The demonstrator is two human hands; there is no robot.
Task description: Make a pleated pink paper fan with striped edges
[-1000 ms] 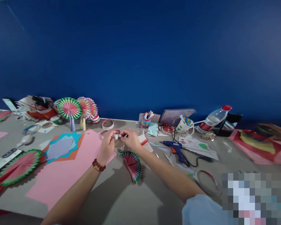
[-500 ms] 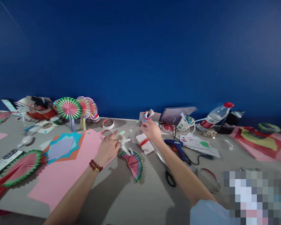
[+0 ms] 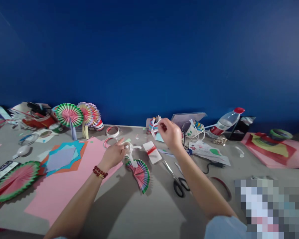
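Observation:
My left hand point(image 3: 112, 154), with a dark red bead bracelet, lies at the left edge of a round white holder point(image 3: 128, 146) that has white strips hanging from it. Its fingers are stretched, and the fingertips appear to touch the holder. My right hand point(image 3: 170, 132) is raised with thumb and fingers pinched on a white strip point(image 3: 153, 132), close to a blue-and-red cup of pens point(image 3: 151, 124). A folded paper fan piece point(image 3: 142, 174), pink with a green and purple edge, lies below the holder. A white pad with a red band point(image 3: 151, 152) lies between the hands.
Black-handled scissors point(image 3: 178, 188) lie by my right forearm. Pink paper point(image 3: 72, 196) spreads under my left arm, with finished round fans point(image 3: 69, 115) standing behind. A plastic bottle point(image 3: 225, 122) leans at the back right, near drawn paper sheets point(image 3: 209, 152).
My right hand has lifted and moved right from the pen cup, and a white strip now shows at its fingers. My left hand stays at the holder. The view has shifted slightly.

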